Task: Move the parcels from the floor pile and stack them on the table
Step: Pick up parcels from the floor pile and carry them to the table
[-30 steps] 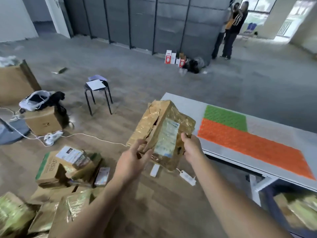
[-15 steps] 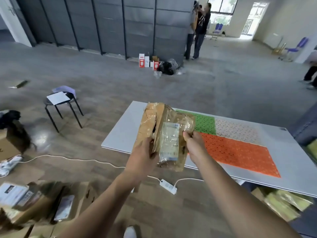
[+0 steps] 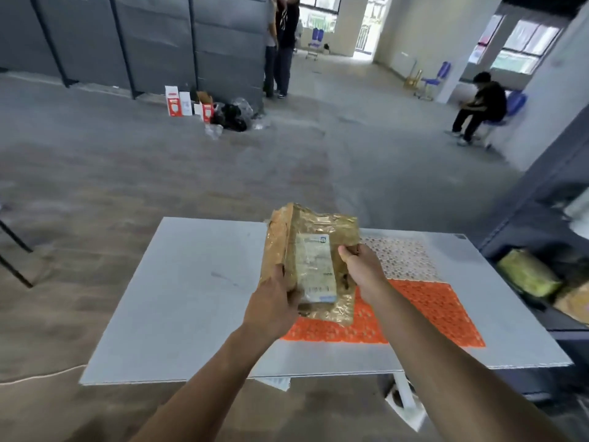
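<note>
Grip-wise, both hands were locked on one brown cardboard parcel wrapped in crinkly clear plastic (image 3: pixel 314 260). The left hand (image 3: pixel 274 309) curled round its lower left corner, and the right hand (image 3: pixel 363 271) pinched its right edge with the thumb on the front. The parcel sat dead centre of the frame, tilted up with its white label facing the camera. It was held over the grey rectangular surface (image 3: pixel 191 298) and, as far as I could tell, wasn't resting on it yet.

What could've gone wrong, imo:
- That plastic looked loose and slick, so fingers gripping film rather than box could have let it slide out.
- Set down on its narrow edge, it would probably have toppled. Flat, label up, looked safer.
- It looked like the bottom of the stack, so a crooked landing half on the orange perforated mat (image 3: pixel 430 311) could have made everything above it lean.

Head count:
- One parcel in hand, two hands on it.
- One surface, with zero parcels visible on it.
- Two mats in sight: the orange one and a white patterned mat (image 3: pixel 401 256) behind it.
- At least two wrapped bundles (image 3: pixel 526 275) on the dark shelf at the right edge.
- Three other people: two standing (image 3: pixel 282 46) at the top, one seated (image 3: pixel 481 106) upper right.
- The floor pile was out of frame.
</note>
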A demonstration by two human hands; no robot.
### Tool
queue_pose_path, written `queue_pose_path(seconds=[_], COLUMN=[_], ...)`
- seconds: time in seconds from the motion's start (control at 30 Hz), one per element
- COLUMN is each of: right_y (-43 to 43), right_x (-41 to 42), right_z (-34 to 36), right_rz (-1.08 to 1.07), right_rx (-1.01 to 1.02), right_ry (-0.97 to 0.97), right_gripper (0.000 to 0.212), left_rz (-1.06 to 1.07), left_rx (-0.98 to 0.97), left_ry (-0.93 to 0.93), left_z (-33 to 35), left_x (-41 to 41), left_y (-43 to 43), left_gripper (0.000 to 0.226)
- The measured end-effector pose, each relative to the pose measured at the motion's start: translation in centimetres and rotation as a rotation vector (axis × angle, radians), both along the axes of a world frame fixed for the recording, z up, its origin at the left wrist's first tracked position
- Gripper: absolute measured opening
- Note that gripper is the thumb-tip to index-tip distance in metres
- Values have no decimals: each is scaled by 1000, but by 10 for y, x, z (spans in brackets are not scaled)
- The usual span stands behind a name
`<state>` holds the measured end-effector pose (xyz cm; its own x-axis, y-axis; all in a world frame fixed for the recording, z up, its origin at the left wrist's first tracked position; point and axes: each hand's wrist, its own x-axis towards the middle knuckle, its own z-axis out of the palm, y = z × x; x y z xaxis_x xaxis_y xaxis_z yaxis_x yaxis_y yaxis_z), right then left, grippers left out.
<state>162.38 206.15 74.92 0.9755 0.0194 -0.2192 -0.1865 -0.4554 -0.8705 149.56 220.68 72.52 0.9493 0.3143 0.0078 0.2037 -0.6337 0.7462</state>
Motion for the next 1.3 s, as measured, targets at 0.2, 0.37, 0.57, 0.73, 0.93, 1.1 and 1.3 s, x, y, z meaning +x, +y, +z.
queue_pose_path(seconds=[0.2,0.37,0.57,0.73,0.93,1.1,1.3], right_y=[-7,-18,-29,-20,-3,15,34], right_x=[43,88,147,183,205,218,215], right_z=[-16,-41,-56,-64,-75,-73,-73], right_rz=[-12,84,334,474,528,498,520], right_rx=[-117,-237,-307,-265,-251,-205,-232], right_ry=[113,209,283,292,257,202,193], right_gripper=[15,33,37,25,24,22,43], left_rz=[-88,-107,-45,108,193,260,297], left_rx=[-16,-32,-149,-154,-196,-300,-443], left_ry=[118,222,358,348,336,289,300], left_z=[-16,-29,-39,-47,-52,-59,-74], left_x=[48,89,132,160,187,213,232], left_y=[-4,-9,-14,-10,5,33,64], left_gripper=[34,32,31,37,45,47,45])
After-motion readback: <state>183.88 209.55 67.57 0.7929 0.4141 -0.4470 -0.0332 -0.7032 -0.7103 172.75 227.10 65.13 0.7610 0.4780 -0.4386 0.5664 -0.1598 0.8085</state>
